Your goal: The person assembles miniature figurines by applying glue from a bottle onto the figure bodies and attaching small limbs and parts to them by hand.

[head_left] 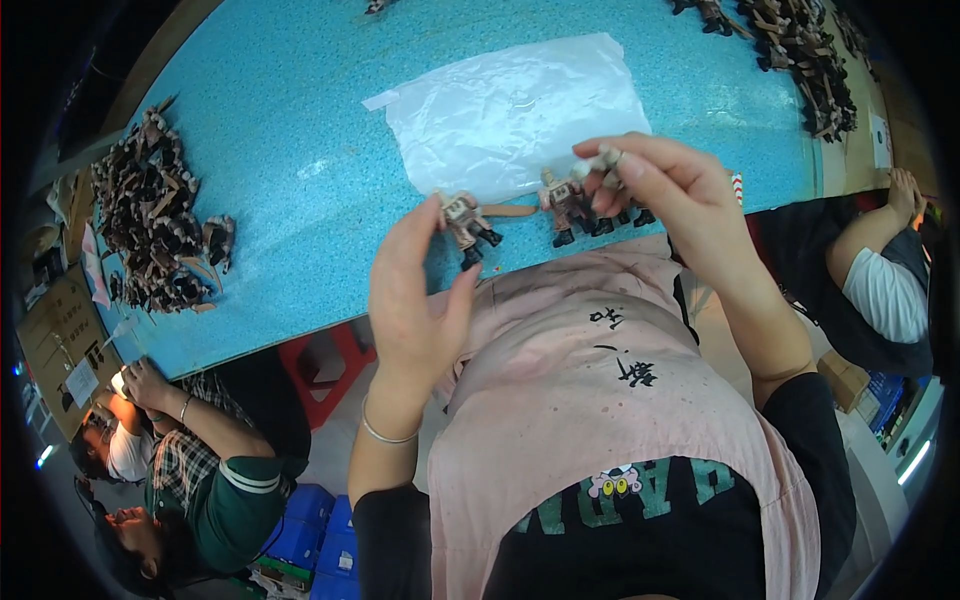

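Head view shows a speckled light-blue tabletop point(310, 210) under a crinkled, translucent white plastic sheet point(510, 115). Left of the sheet lies a heap of beige-and-black plastic figures point(150, 220). Just below the sheet's lower-left corner, the left hand point(413, 300) curls about a beige, black-booted plastic figure point(462, 220); whether it grips or merely steadies it, I cannot tell. At the sheet's lower-right edge, the right hand point(690, 185) pinches a small, pale beige piece point(607, 158), partly hidden, above a row of similar booted figures point(558, 202). Good handling probably calls for light fingertip pressure, bracing the torso, without knocking that row.
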{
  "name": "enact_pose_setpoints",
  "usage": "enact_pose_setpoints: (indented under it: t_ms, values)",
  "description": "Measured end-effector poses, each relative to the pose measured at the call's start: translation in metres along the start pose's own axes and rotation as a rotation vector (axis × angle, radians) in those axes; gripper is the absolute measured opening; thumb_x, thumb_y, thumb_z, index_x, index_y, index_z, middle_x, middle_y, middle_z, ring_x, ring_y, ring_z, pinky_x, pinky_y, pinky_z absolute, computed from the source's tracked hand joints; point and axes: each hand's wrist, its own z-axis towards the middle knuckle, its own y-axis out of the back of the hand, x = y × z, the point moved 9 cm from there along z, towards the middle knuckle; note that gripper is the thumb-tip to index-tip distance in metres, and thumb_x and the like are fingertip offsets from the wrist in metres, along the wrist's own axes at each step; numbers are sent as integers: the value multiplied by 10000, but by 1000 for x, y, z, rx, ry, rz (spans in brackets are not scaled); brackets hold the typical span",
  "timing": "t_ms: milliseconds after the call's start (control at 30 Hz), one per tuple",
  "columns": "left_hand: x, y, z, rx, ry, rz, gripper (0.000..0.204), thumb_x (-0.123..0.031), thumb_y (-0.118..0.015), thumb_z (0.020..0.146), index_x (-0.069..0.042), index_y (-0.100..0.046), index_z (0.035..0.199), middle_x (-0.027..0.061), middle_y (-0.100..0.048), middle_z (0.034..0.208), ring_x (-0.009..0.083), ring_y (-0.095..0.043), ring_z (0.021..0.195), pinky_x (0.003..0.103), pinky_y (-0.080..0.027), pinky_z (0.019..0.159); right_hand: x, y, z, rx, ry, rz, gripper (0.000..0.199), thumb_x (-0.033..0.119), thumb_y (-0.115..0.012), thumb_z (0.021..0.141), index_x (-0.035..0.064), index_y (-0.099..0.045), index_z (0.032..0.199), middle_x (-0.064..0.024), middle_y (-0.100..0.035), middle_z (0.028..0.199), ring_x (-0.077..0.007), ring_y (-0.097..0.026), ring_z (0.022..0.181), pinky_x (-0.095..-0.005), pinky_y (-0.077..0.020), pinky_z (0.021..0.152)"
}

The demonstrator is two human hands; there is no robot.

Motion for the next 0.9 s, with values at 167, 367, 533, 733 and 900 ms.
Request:
enact_pose_setpoints:
  t_ms: [167, 367, 533, 733, 900]
  values:
    - [10, 6, -21, 21, 230, -337, 596, 19, -698, 691, 31, -464, 1238, 175, -547, 1173, 261, -572, 1048, 348, -458, 907, 5, -53, -15, 213, 132, -141, 216, 28, -567, 855, -27, -618, 1058, -93, -602, 997, -169, -578, 895, -284, -476, 773]
    - [9, -10, -29, 61, 275, -471, 552, 17, -704, 692, 21, -474, 1195, 158, -538, 1107, 255, -574, 988, 339, -482, 865, 2, -81, -22, 246, 268, -343, 208, 26, -634, 774, -12, -620, 978, -122, -591, 968, -251, -590, 866, -318, -476, 730]
    - [10, -11, -29, 73, 243, -458, 546, 7, -711, 686, 19, -485, 1183, 164, -539, 1108, 262, -571, 984, 339, -485, 848, -1, -88, -22, 253, 269, -412, 215, 37, -630, 770, -10, -625, 980, -129, -575, 989, -285, -589, 873, -339, -479, 732]
    - [8, -9, -26, 90, 200, -401, 522, -10, -720, 669, 17, -511, 1146, 170, -546, 1103, 285, -565, 990, 347, -484, 837, -2, -92, -21, 248, 289, -449, 207, 32, -623, 775, -9, -629, 978, -130, -569, 980, -282, -585, 863, -341, -478, 727]
    - [7, -6, -25, 86, 184, -400, 504, -25, -725, 660, 19, -527, 1122, 175, -554, 1094, 294, -562, 998, 354, -479, 835, -3, -91, -21, 215, 246, -413, 204, 21, -637, 760, -9, -629, 962, -126, -576, 959, -275, -590, 831, -335, -481, 704]
